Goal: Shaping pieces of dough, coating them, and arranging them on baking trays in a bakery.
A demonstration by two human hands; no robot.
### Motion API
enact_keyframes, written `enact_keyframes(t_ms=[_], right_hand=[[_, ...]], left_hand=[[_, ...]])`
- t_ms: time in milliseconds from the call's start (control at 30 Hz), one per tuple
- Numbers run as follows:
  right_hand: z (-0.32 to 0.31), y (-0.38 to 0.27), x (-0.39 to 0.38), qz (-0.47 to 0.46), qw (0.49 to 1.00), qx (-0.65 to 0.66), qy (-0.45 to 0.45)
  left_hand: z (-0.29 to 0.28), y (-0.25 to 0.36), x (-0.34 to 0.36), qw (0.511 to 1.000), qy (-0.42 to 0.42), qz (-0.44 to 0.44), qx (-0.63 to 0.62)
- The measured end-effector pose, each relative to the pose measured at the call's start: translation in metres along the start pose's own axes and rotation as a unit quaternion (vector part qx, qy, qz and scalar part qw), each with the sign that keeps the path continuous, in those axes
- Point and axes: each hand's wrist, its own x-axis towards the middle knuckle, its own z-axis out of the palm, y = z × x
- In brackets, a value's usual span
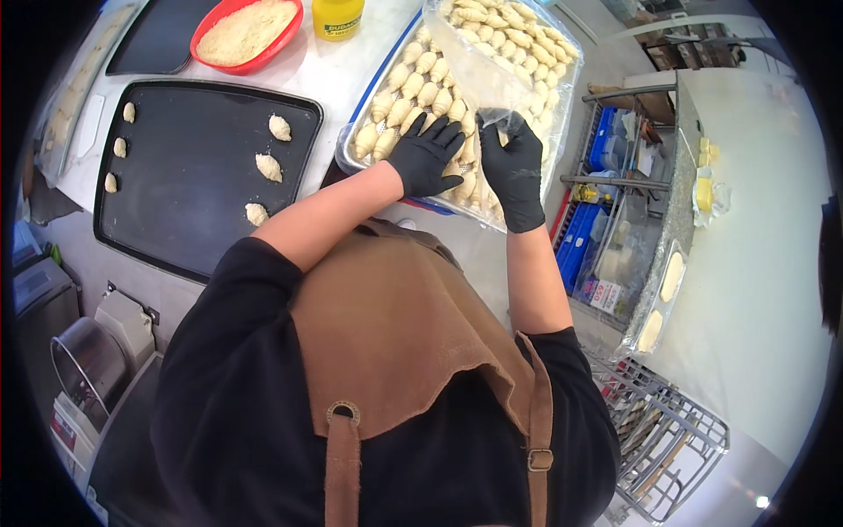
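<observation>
Rows of small rolled dough pieces point(428, 94) fill a metal tray point(349, 164) in front of me. A clear plastic sheet point(479, 70) covers the right part of them and is folded back on the left. My left hand point(427, 156), in a black glove, rests with spread fingers on the near dough pieces. In its black glove, my right hand point(512, 167) pinches the near edge of the plastic sheet. To the left lies a black baking tray point(193, 176) bearing several crumb-coated dough pieces point(269, 167) along its two sides.
Behind the black tray stands a red bowl point(198, 53) of pale crumbs, with a yellow container point(337, 18) beside it. Another dark tray point(151, 37) is at the far left. On the right are a shelf rack with blue bins point(575, 246) and a pale worktop point(746, 263).
</observation>
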Motion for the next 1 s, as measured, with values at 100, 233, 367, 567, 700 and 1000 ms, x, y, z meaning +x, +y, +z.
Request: enact_keyframes(t_ms=[100,233,367,567,700,1000], right_hand=[[0.0,-0.002,0.001,-0.003,1.0,0.023,-0.006],[0.002,-0.009,0.001,0.01,1.0,0.006,-0.022],[0.008,-0.018,0.0,-0.003,1.0,-0.003,-0.019],[0.015,-0.026,0.006,-0.129,0.99,-0.039,-0.05],[0.014,-0.032,0.009,-0.187,0.978,-0.087,-0.043],[0.008,-0.046,0.001,-0.188,0.97,-0.125,-0.09]], left_hand=[[-0.006,0.008,0.018,0.997,-0.065,-0.017,0.042],[0.025,0.004,0.026,1.0,0.006,-0.021,-0.019],[0.075,-0.005,0.034,0.902,0.076,-0.04,-0.423],[0.068,-0.015,0.062,0.772,0.044,-0.064,-0.631],[0.067,-0.012,0.088,0.884,0.022,-0.03,-0.466],[0.053,0.024,0.099,0.995,0.062,0.062,-0.046]])
